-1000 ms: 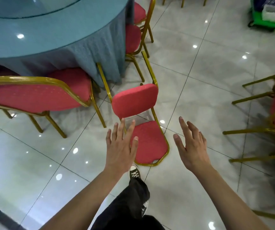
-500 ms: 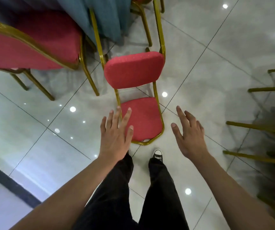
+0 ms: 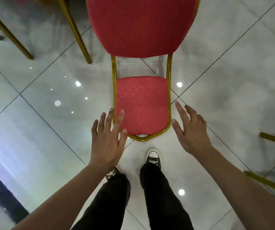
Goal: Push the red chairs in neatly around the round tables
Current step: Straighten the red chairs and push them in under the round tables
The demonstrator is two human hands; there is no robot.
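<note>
Glossy pale floor tiles [image 3: 39,123] with dark grout lines fill the view, ceiling lights reflected as bright spots. Red chair [image 3: 141,67] with gold frame stands dead centre just ahead of the person, backrest nearest the lens and looming large, seat below it. Gold legs of another chair [image 3: 74,29] at upper left; more gold frame bars [image 3: 274,138] at right edge. Black trouser legs, black-and-white sneakers [image 3: 153,158] just behind the chair. Left hand [image 3: 107,138] flat, fingers spread, holding nothing, overlapping the frame's left edge. Right hand [image 3: 190,130] likewise spread and empty, just beside the right edge. Contact unclear.
</note>
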